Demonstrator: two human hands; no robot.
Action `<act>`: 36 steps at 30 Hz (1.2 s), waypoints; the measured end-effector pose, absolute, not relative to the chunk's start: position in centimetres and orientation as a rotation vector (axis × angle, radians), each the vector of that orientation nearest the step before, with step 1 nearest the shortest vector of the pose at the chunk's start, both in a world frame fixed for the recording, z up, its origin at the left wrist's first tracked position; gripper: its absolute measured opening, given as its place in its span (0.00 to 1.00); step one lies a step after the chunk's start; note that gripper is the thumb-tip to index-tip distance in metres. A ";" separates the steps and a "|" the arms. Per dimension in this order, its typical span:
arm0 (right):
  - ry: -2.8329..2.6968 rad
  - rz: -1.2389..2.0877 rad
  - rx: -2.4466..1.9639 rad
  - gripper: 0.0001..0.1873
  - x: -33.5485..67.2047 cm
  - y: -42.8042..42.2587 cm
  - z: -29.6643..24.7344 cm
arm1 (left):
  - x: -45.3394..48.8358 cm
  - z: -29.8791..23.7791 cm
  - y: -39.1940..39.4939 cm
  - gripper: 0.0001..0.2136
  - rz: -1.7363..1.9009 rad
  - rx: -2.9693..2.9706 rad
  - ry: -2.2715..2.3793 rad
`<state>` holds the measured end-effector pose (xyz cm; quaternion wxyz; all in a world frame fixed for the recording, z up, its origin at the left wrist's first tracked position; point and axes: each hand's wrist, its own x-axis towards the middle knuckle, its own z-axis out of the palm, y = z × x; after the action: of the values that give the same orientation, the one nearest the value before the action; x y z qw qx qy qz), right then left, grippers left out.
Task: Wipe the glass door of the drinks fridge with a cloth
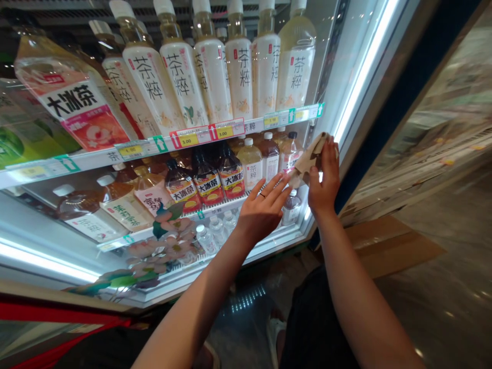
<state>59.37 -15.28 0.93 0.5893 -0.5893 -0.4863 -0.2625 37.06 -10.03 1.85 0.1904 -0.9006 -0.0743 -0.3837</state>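
Note:
My right hand [325,179] is closed on a beige cloth [309,156], pressed near the right end of the cooler's middle shelf, beside small tea bottles [269,156]. My left hand [263,207] hovers open, fingers stretched out flat toward the same spot, just in front of the shelf edge [223,207]. It holds nothing. A small clear water bottle [291,207] stands on the lowest shelf just behind the left fingers.
The upper shelf carries a row of tall white-labelled tea bottles [209,77] above a price-tag rail [207,133]. Dark tea bottles [207,179] fill the middle shelf. The open cooler door [442,118] stands to the right, with flattened cardboard [388,246] on the floor.

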 end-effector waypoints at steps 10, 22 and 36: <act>-1.018 -0.633 -1.389 0.36 60.4 -14.7 0.6 | 36.6 1.5 -10.1 0.29 -1.073 -2.512 -0.215; -0.974 -0.682 -1.373 0.37 62.1 -15.0 0.8 | 36.3 1.2 -10.8 0.26 -1.046 -2.539 -0.234; -0.806 -0.614 -1.327 0.35 63.9 -14.8 0.1 | 37.0 1.1 -11.1 0.24 -1.102 -2.504 -0.224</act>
<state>63.89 -14.84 0.13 0.6713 -0.5891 -0.3579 -0.2725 37.04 -11.13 1.06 0.1969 -0.8944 -0.0800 -0.3936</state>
